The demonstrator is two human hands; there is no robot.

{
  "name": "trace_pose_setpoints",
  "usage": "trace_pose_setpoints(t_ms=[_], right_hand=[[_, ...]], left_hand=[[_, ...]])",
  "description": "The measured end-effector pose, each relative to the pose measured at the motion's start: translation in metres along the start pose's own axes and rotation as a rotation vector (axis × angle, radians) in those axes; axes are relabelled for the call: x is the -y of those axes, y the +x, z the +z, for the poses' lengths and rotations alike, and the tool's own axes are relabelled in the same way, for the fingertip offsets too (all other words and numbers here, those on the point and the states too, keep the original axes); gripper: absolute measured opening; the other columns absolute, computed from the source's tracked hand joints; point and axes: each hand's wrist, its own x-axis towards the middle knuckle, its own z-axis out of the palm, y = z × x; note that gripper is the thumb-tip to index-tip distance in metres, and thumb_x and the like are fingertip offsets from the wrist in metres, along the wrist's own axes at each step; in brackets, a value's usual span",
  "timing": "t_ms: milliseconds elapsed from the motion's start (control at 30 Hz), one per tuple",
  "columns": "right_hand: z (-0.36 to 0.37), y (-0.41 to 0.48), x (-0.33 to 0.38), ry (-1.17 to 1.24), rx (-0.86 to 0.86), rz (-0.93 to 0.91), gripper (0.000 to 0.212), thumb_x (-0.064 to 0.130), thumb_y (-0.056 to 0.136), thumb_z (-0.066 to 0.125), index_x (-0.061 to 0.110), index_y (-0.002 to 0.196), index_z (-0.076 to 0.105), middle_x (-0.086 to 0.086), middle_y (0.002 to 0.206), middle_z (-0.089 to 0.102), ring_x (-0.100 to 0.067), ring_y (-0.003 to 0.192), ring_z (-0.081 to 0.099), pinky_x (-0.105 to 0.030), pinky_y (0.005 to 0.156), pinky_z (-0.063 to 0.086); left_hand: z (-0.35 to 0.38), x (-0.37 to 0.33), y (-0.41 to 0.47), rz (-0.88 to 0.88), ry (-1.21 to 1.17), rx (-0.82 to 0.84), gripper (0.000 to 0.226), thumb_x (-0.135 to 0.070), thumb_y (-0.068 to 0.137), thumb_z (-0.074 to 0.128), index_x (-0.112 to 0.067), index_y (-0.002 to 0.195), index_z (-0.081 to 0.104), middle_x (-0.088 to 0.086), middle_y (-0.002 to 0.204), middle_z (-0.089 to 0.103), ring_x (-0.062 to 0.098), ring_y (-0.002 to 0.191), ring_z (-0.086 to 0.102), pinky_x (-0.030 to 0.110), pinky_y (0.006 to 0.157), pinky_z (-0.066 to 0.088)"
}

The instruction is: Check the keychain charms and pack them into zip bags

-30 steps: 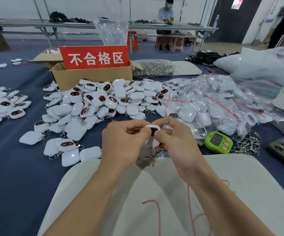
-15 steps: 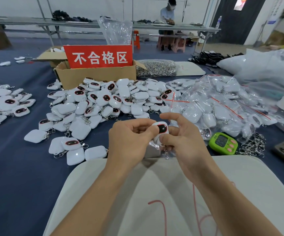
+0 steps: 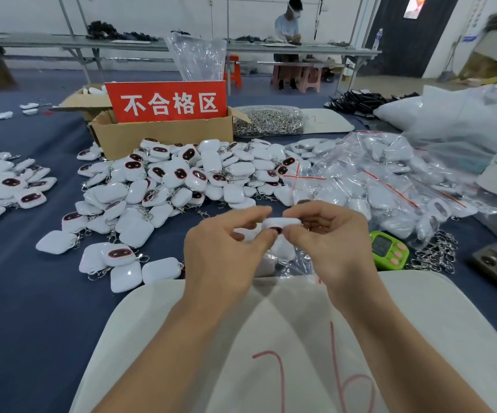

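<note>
Fingers point(image 3: 256, 211) of two hands are closed in a pinch on one white keychain charm point(image 3: 281, 224), held above the blue surface point(image 3: 33, 293) at the centre of the frame. The left hand point(image 3: 223, 248) grips its left end and the right hand point(image 3: 330, 242) its right end, with thumb and forefinger of each curled round it. Crumpled clear plastic point(image 3: 299, 263) is seen just below the hands; whether it is a single zip bag cannot be told.

Two heaps of loose charms are laid out, too many to be counted: a large heap point(image 3: 181, 180) beyond the hands and a smaller heap point(image 3: 0, 186) at the left edge.

One cardboard box point(image 3: 164, 138) is placed behind the large heap, and one red sign point(image 3: 167, 101) with white characters is stood in it; its contents are hidden. To its right, one clear bag point(image 3: 268, 120) is filled with metal rings. At the right, a mound of zip bags point(image 3: 375, 180) is piled, each packed with white charms. One green timer point(image 3: 388, 250) and one cluster of loose clasps point(image 3: 438, 251) are placed beside it. One white mat point(image 3: 420, 323) is spread under the forearms.
</note>
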Motion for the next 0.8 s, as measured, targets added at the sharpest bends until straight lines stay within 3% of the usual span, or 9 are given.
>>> trace_pose_setpoints(t_ms=[67,167,333,400,500,633,700,767,800], right_hand=[[0.001,0.0,-0.001,-0.032,0.003,-0.029,0.034,-0.009,0.077,0.076,0.025,0.076,0.081,0.0,0.071,0.075,-0.012,0.063,0.063,-0.021,0.061,0.05],[0.002,0.001,-0.004,-0.037,-0.02,-0.03,0.035,-0.012,0.078,0.075,0.022,0.076,0.08,0.001,0.069,0.075,-0.012,0.062,0.062,-0.023,0.061,0.051],[0.003,0.0,-0.002,-0.049,-0.017,-0.051,0.031,-0.002,0.076,0.075,0.028,0.083,0.081,0.006,0.073,0.077,-0.01,0.063,0.066,-0.019,0.062,0.052],[0.003,0.0,-0.001,-0.132,-0.058,-0.067,0.033,0.012,0.071,0.07,0.034,0.092,0.081,0.013,0.067,0.071,-0.008,0.057,0.058,-0.019,0.058,0.048],[0.006,-0.003,-0.001,-0.375,-0.022,-0.181,0.048,0.014,0.071,0.07,0.047,0.105,0.076,0.007,0.076,0.069,-0.014,0.06,0.053,-0.024,0.064,0.052],[0.007,-0.006,-0.002,-0.348,0.048,-0.198,0.039,0.018,0.077,0.077,0.051,0.096,0.077,0.011,0.072,0.067,-0.006,0.061,0.054,-0.02,0.067,0.053],[0.007,-0.005,-0.001,-0.323,0.015,-0.193,0.014,0.031,0.084,0.072,0.044,0.08,0.076,0.01,0.059,0.058,-0.004,0.056,0.047,-0.025,0.058,0.046],[0.003,-0.001,-0.002,-0.368,-0.112,-0.181,0.026,0.04,0.089,0.063,0.021,0.072,0.066,0.008,0.052,0.048,-0.008,0.053,0.044,-0.031,0.055,0.039],[0.0,0.002,-0.002,-0.369,-0.196,-0.157,0.032,0.042,0.09,0.061,0.016,0.072,0.062,0.006,0.051,0.05,-0.013,0.053,0.051,-0.034,0.056,0.042]], left_hand=[[-0.001,-0.003,-0.002,0.008,0.068,0.021,0.038,-0.044,0.073,0.081,-0.074,0.09,0.065,-0.041,0.084,0.068,-0.01,0.087,0.062,0.023,0.079,0.053],[-0.001,-0.002,-0.001,0.01,0.119,0.004,0.046,-0.038,0.076,0.085,-0.076,0.089,0.063,-0.042,0.082,0.067,-0.008,0.088,0.062,0.025,0.08,0.053],[0.0,-0.002,0.0,0.019,0.028,0.029,0.033,-0.042,0.079,0.078,-0.072,0.087,0.067,-0.034,0.082,0.072,-0.002,0.085,0.07,0.033,0.085,0.057],[0.001,-0.002,0.001,-0.004,-0.056,0.051,0.025,-0.039,0.083,0.073,-0.064,0.084,0.072,-0.025,0.079,0.075,0.004,0.081,0.073,0.034,0.08,0.059],[-0.002,-0.002,0.006,-0.143,-0.216,0.037,0.02,-0.029,0.088,0.071,-0.046,0.083,0.081,-0.01,0.073,0.076,0.011,0.065,0.068,0.033,0.065,0.056],[-0.006,-0.003,0.01,-0.313,-0.426,0.097,0.028,-0.013,0.095,0.066,-0.028,0.08,0.084,0.002,0.07,0.074,0.012,0.054,0.06,0.022,0.057,0.053],[-0.005,-0.005,0.009,-0.32,-0.482,0.113,0.03,-0.017,0.1,0.061,-0.023,0.081,0.084,0.007,0.066,0.071,0.015,0.053,0.058,0.023,0.056,0.053],[-0.002,-0.003,0.006,-0.231,-0.346,0.099,0.027,-0.021,0.099,0.061,-0.027,0.083,0.082,0.001,0.064,0.071,0.012,0.053,0.059,0.021,0.056,0.051],[0.0,0.0,0.003,-0.134,-0.154,0.103,0.022,-0.026,0.096,0.063,-0.032,0.083,0.08,-0.005,0.063,0.071,0.009,0.054,0.059,0.019,0.056,0.049]])
